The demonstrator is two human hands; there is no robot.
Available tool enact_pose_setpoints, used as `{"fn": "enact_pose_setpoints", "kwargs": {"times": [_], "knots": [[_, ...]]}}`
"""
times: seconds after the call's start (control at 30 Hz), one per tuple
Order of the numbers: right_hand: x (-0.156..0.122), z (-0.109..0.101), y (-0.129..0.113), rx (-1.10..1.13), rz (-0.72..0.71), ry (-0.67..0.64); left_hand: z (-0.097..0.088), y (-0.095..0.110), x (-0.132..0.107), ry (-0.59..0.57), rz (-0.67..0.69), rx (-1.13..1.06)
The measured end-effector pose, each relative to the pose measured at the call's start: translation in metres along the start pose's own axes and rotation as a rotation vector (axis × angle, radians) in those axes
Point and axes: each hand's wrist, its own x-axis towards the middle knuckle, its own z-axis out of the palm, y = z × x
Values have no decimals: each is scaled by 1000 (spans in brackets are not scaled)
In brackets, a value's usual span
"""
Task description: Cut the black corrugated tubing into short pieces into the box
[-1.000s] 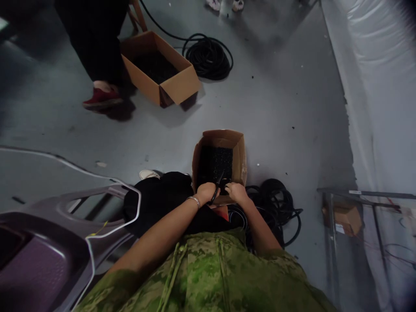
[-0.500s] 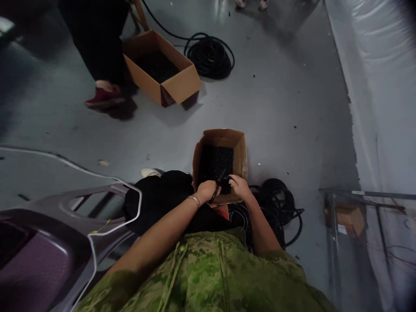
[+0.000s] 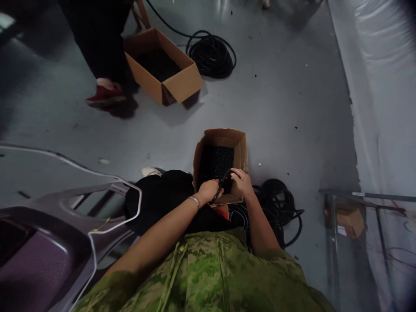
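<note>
A small open cardboard box (image 3: 240, 149) filled with small black pieces stands on the grey floor between my knees. My left hand (image 3: 208, 190), with a silver bracelet on its wrist, is closed around a black tool or hose end (image 3: 221, 184) at the box's near edge. My right hand (image 3: 242, 182) pinches the other end of that black piece just above the box's near right corner. A coil of black hose (image 3: 279, 208) lies on the floor to the right of the box, beside my right forearm.
A larger open cardboard box (image 3: 172, 82) sits farther out, with another black hose coil (image 3: 211, 54) behind it. Another person's dark trouser leg and red shoe (image 3: 104, 94) stand left of that box. A purple-grey plastic chair (image 3: 48, 242) with a white cable is at my left. A metal frame (image 3: 341, 208) stands at right.
My right hand has risen and moved slightly away from me over the box's near right corner. The left hand has barely shifted. The other person's red shoe stays in place.
</note>
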Motion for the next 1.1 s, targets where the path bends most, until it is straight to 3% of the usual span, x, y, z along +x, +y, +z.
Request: {"fn": "enact_pose_setpoints", "kwargs": {"times": [0.63, 1.1], "knots": [[-6, 17, 15, 123, 88, 20, -1, 2, -2, 28, 2, 3], [-7, 21, 8, 162, 108, -36, 1, 2, 1, 0, -20, 26]]}}
